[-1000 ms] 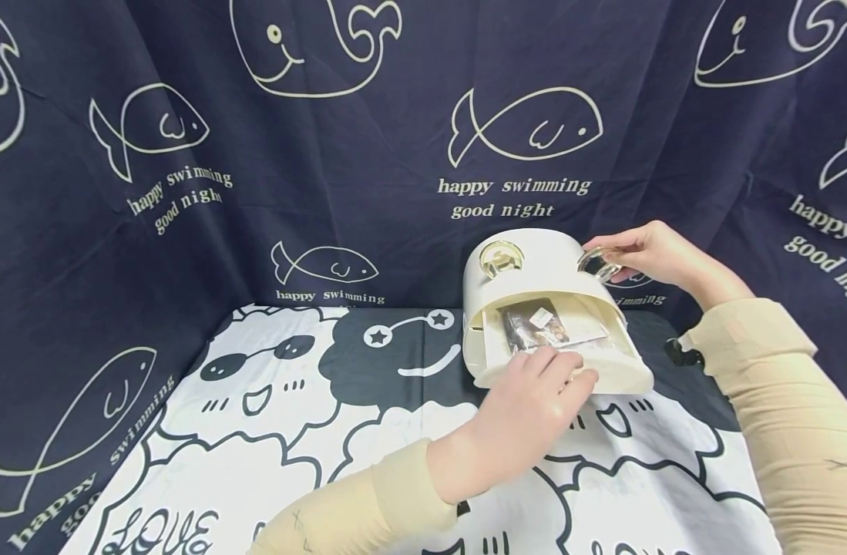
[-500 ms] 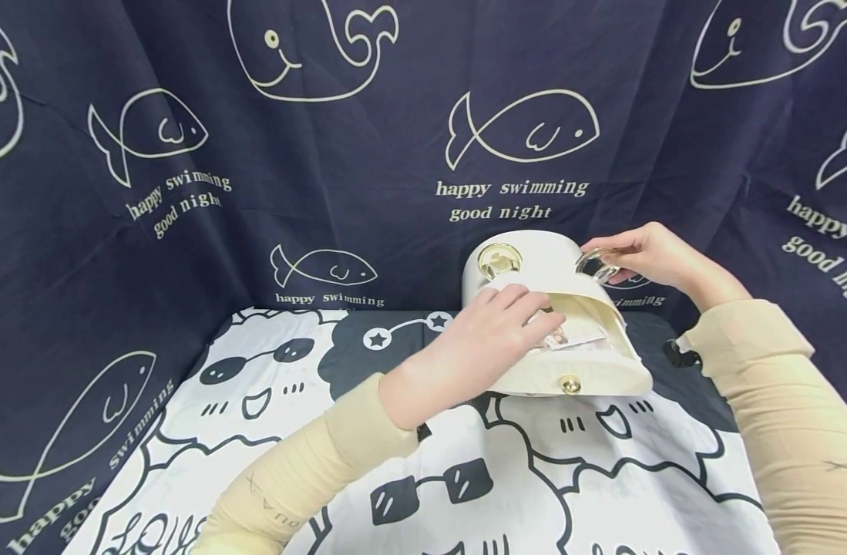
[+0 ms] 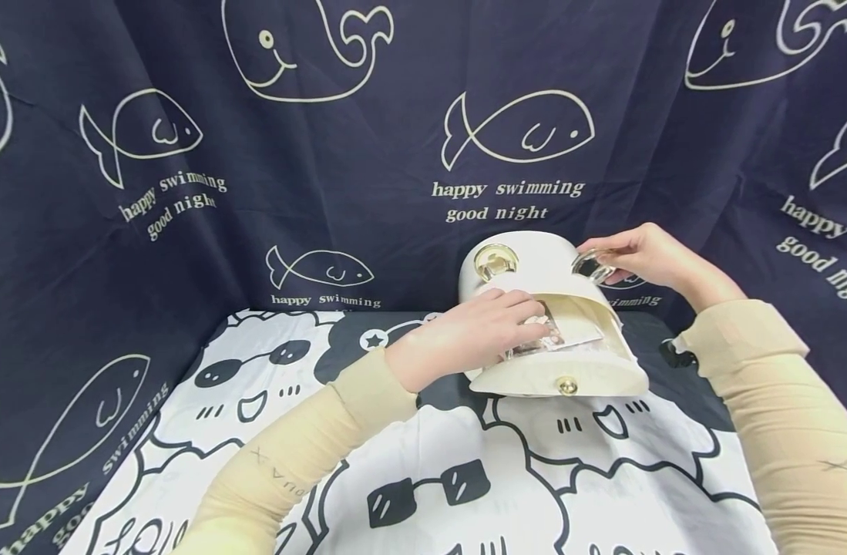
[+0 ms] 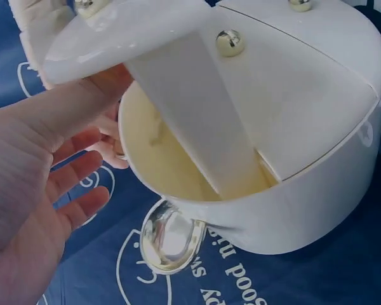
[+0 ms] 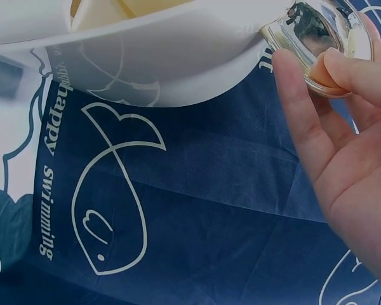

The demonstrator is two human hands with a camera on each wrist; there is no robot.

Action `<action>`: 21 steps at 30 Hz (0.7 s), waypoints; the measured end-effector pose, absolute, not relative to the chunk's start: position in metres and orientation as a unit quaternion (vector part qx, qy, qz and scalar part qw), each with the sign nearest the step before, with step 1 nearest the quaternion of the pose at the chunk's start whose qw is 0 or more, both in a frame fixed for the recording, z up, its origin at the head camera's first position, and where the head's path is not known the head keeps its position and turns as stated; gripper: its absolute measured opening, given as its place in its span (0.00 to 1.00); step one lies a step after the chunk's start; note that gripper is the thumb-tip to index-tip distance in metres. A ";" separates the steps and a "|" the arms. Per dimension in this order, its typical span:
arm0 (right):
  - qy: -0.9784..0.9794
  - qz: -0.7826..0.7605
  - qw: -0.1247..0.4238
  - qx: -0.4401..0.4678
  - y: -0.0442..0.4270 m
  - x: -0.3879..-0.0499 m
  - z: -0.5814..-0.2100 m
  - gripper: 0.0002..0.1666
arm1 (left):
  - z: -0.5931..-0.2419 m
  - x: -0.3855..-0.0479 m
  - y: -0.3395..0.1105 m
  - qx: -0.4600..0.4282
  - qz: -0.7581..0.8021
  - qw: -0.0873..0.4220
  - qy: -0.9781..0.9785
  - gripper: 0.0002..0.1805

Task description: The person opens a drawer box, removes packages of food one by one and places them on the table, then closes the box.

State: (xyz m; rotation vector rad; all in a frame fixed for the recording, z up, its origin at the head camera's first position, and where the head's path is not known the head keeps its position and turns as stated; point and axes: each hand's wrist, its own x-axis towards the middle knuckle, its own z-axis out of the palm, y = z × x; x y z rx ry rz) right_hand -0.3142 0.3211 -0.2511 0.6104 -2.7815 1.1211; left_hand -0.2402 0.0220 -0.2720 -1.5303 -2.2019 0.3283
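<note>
A white rounded box (image 3: 544, 258) with gold fittings stands at the right of the table, its drawer (image 3: 558, 378) pulled out. Inside the drawer lie a clear-wrapped packet (image 3: 552, 335) and a pale flat sheet (image 3: 579, 330). My left hand (image 3: 475, 331) reaches over the drawer's left side, fingertips at the packet. In the left wrist view its thumb goes behind the drawer front and the other fingers are loosely bent; I see nothing between them. With thumb and fingers, my right hand (image 5: 355, 121) pinches the shiny round gold ornament (image 5: 317, 38) on the box's right side.
A second gold ornament (image 3: 495, 262) sits on the box's upper left. A small gold knob (image 3: 566, 385) marks the drawer front. Behind the box hangs a dark blue curtain (image 3: 395, 177); a black-and-white patterned cloth (image 3: 423, 478) covers the table.
My left hand has gone from the drawer's front knob up and left, then settled lower over the packet at the drawer's left side. The right hand stays on the gold ornament.
</note>
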 end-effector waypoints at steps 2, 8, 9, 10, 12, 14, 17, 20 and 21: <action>-0.908 0.366 0.042 0.201 0.321 -0.314 -0.251 0.16 | -0.273 -0.243 0.024 -0.557 0.125 0.205 -0.795 0.29; -0.909 0.363 0.045 0.198 0.321 -0.313 -0.253 0.16 | -0.278 -0.255 0.030 -0.566 0.139 0.170 -0.795 0.37; -0.909 0.364 0.044 0.198 0.321 -0.313 -0.253 0.16 | -0.279 -0.257 0.030 -0.567 0.142 0.168 -0.794 0.37; -0.909 0.364 0.043 0.199 0.321 -0.313 -0.254 0.16 | -0.280 -0.259 0.031 -0.567 0.147 0.168 -0.793 0.37; -0.909 0.363 0.043 0.200 0.320 -0.314 -0.254 0.16 | -0.281 -0.262 0.032 -0.567 0.154 0.170 -0.791 0.38; -0.909 0.362 0.045 0.202 0.320 -0.314 -0.254 0.16 | -0.282 -0.264 0.033 -0.568 0.160 0.168 -0.790 0.38; -0.909 0.360 0.050 0.202 0.320 -0.314 -0.254 0.16 | -0.281 -0.265 0.035 -0.577 0.163 0.162 -0.784 0.38; -0.909 0.360 0.054 0.202 0.321 -0.314 -0.253 0.16 | -0.281 -0.266 0.036 -0.597 0.155 0.154 -0.772 0.32; -0.909 0.360 0.055 0.202 0.321 -0.314 -0.253 0.16 | -0.281 -0.266 0.037 -0.605 0.150 0.152 -0.767 0.31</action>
